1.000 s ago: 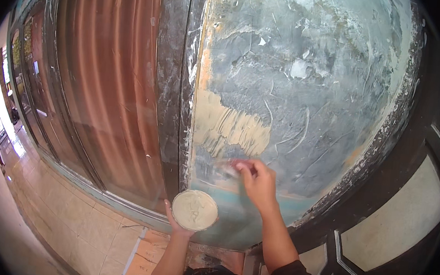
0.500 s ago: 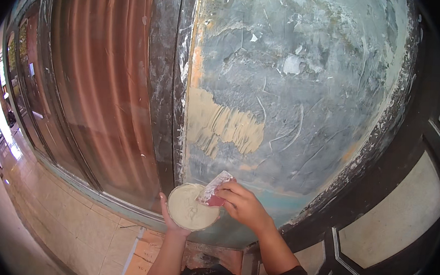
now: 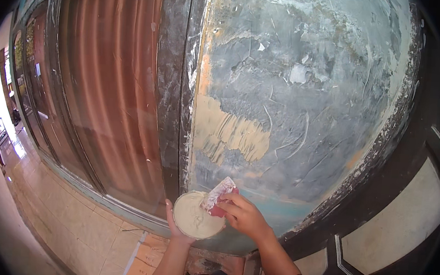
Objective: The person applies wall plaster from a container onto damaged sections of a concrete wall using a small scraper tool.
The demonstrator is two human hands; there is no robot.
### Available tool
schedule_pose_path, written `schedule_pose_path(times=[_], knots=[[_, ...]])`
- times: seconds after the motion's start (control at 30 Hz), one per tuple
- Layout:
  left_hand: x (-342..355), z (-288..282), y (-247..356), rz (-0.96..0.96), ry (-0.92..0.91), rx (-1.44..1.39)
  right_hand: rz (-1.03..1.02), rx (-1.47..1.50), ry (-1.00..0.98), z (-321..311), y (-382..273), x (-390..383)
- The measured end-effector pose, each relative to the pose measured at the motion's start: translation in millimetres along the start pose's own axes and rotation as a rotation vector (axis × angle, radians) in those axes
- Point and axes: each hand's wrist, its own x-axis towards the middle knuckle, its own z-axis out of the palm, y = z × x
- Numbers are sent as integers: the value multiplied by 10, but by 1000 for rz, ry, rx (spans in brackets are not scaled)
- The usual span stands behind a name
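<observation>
My left hand is wrapped round the lower left side of a round tub, its thumb up along the rim. Cream-coloured putty fills the tub and has a ridged, stirred patch near its middle. Between the thumb and fingers of my right hand is a red putty scraper, smeared with whitish residue. Its edge meets the putty at the tub's right side. Ahead stands a grey-blue, scuffed wall, with a beige putty patch streaked across its left part.
A dark wooden frame borders the wall on the left, beside a glass pane with a reddish-brown curtain. Dark panelling with pale insets curves along the right. Orange printed cardboard lies on the tiled floor below.
The whole view has shifted slightly, so wall, tub and hands appear a little lower and further right. The scraper stays at the putty's right side, in my right hand.
</observation>
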Motion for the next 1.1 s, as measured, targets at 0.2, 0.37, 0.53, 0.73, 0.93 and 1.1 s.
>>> schedule_pose_path(times=[0.2,0.37,0.53,0.73,0.93,1.1], knots=[[28,-41,-42,7,37,-7,-27,-11,40,53,21,-20],[13,-104,-85,-17,36,47,-22,-12,48,124,66,-82],[40,-158,-111,-48,39,20,-33,-1,101,177,121,-133],[11,-223,-144,-72,79,-6,-36,5,124,228,105,-144],[7,-320,-158,-92,94,-59,-30,-17,189,265,100,-172],[-3,-352,-137,-67,74,-57,-36,-56,260,239,132,-180]])
